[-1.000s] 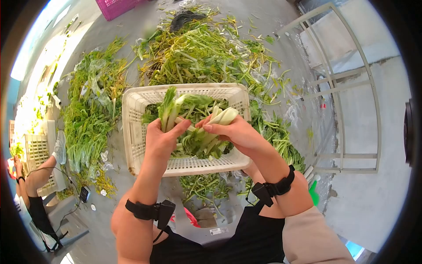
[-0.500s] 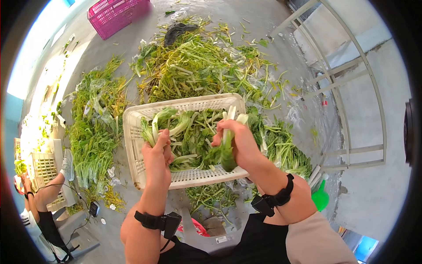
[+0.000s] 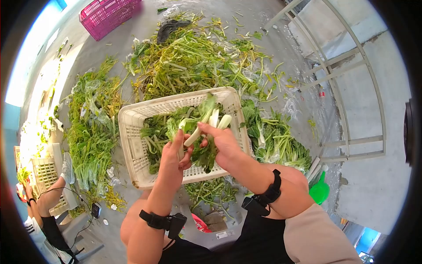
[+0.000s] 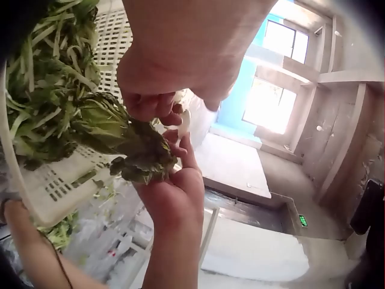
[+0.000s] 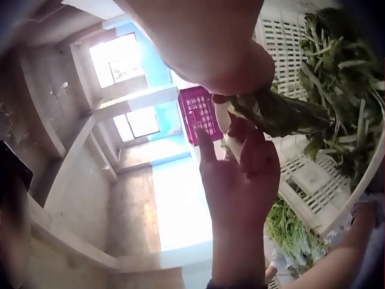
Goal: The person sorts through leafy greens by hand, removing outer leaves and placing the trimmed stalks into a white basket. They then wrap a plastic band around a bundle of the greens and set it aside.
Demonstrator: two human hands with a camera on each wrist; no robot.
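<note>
My right hand (image 3: 223, 147) grips a bunch of leafy greens (image 3: 214, 118) with thick pale stems, in the head view; its dark leaves hang below the fingers. Close to its left, my left hand (image 3: 172, 160) pinches a pale leafy stalk between thumb and fingers, partly covered by them. Both hands are over a white plastic basket (image 3: 176, 99) half full of loose greens (image 3: 156, 152). In the left wrist view, a drooping leafy bunch (image 4: 135, 144) hangs beside the two hands. The right wrist view shows dark leaves (image 5: 283, 114) stretching out from between the hands.
A big heap of yellowing trimmings (image 3: 189, 61) lies beyond the basket. More greens (image 3: 90, 145) are spread at left, and pale-stemmed bunches (image 3: 279, 141) at right. A magenta crate (image 3: 107, 20) stands far back, a metal frame (image 3: 336, 88) at right. Another person's leg (image 3: 50, 191) shows at left.
My hands were together, moved apart half a second ago, and have come close again. The right hand has shifted left with its bunch, the left hand slightly right. The basket has shifted slightly in view.
</note>
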